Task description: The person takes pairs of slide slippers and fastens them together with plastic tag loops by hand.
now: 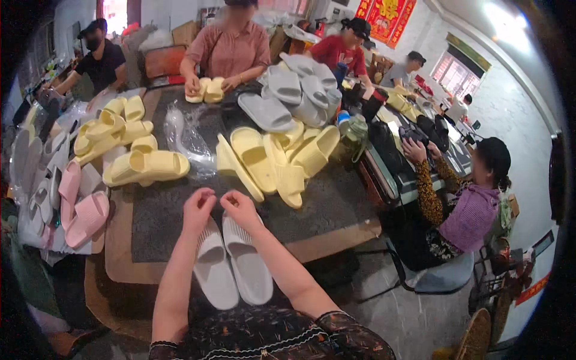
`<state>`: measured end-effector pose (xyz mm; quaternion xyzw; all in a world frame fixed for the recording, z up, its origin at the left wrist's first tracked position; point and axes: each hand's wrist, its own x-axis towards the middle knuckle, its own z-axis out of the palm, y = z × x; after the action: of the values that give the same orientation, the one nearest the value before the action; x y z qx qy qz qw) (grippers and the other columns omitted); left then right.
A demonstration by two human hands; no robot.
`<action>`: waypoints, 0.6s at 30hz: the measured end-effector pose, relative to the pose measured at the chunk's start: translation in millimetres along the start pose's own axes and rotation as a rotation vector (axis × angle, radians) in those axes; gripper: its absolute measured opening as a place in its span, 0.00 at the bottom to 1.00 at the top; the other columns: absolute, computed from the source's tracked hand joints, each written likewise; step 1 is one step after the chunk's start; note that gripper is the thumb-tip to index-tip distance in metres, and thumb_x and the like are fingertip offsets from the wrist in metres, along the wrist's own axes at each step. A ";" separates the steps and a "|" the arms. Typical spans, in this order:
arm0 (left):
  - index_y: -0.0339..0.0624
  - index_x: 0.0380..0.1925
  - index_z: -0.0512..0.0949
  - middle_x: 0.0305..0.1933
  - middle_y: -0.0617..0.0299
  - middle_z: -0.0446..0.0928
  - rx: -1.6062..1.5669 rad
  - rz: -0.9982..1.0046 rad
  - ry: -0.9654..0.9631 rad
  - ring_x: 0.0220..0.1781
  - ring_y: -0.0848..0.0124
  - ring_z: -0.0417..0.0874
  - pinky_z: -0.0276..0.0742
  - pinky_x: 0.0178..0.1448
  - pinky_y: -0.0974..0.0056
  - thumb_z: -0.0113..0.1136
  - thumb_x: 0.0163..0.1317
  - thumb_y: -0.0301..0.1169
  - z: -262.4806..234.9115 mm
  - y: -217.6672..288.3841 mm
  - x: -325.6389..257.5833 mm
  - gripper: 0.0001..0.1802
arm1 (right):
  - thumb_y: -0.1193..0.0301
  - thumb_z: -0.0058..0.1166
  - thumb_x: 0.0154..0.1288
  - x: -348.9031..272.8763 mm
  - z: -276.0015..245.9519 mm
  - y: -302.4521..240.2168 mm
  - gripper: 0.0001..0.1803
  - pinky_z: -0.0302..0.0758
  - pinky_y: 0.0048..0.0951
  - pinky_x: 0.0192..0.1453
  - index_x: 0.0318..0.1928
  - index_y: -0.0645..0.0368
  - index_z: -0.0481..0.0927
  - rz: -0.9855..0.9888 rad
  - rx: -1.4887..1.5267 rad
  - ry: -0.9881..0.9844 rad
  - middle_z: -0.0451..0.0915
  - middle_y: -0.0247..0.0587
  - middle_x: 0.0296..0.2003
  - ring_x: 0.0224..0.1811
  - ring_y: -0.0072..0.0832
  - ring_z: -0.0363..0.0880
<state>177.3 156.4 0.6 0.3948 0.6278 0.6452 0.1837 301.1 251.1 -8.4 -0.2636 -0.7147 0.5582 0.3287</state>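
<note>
A pair of light grey ribbed slippers lies side by side at the table's near edge: a left slipper (215, 273) and a right slipper (251, 270), heels toward me. Over their toe ends, my left hand (199, 210) and my right hand (240, 210) are close together but apart, fingers curled in a pinch. Whatever is between the fingertips, if anything, is too small to make out. Just beyond my hands lies a clear crumpled plastic bag (191, 147). Yellow slippers (258, 159) are heaped beyond my right hand, and other yellow slippers (141, 167) lie beyond my left.
Grey slippers (288, 90) are piled at the far right of the table (162, 234). Pink slippers (87, 219) and bagged grey ones lie at left. Across the table a person (234, 51) handles yellow slippers. Another person (474, 210) sits at right, beside a green bottle (355, 129).
</note>
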 end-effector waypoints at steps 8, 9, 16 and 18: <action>0.37 0.32 0.81 0.30 0.66 0.79 0.011 -0.078 0.010 0.32 0.80 0.77 0.74 0.39 0.72 0.64 0.56 0.25 -5.7 -24.0 -16.3 0.05 | 0.67 0.56 0.63 -14.8 5.6 22.1 0.09 0.73 0.24 0.33 0.38 0.61 0.79 0.065 0.041 -0.002 0.79 0.33 0.27 0.27 0.18 0.75; 0.37 0.32 0.81 0.30 0.66 0.79 0.010 -0.078 0.001 0.32 0.80 0.77 0.74 0.39 0.72 0.64 0.56 0.25 -6.9 -23.9 -15.3 0.05 | 0.67 0.56 0.63 -14.3 4.9 21.2 0.09 0.73 0.24 0.33 0.38 0.61 0.79 0.068 0.040 0.006 0.79 0.33 0.27 0.27 0.18 0.75; 0.36 0.30 0.82 0.27 0.67 0.80 0.059 -0.055 -0.093 0.30 0.81 0.77 0.73 0.38 0.73 0.64 0.55 0.25 -7.7 -20.4 -5.7 0.04 | 0.69 0.56 0.65 -1.4 9.1 24.9 0.08 0.73 0.21 0.36 0.38 0.61 0.78 0.021 0.127 -0.068 0.77 0.29 0.30 0.31 0.16 0.73; 0.36 0.28 0.81 0.29 0.65 0.81 0.051 -0.020 -0.003 0.30 0.79 0.78 0.74 0.35 0.72 0.63 0.56 0.24 -11.8 -17.0 -0.9 0.02 | 0.70 0.55 0.65 3.7 10.8 19.0 0.07 0.73 0.22 0.35 0.38 0.61 0.78 0.098 0.065 -0.004 0.78 0.28 0.30 0.30 0.16 0.73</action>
<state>164.7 150.3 -14.7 0.3940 0.6476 0.6267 0.1808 290.7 251.6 -27.9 -0.2862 -0.6830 0.5972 0.3081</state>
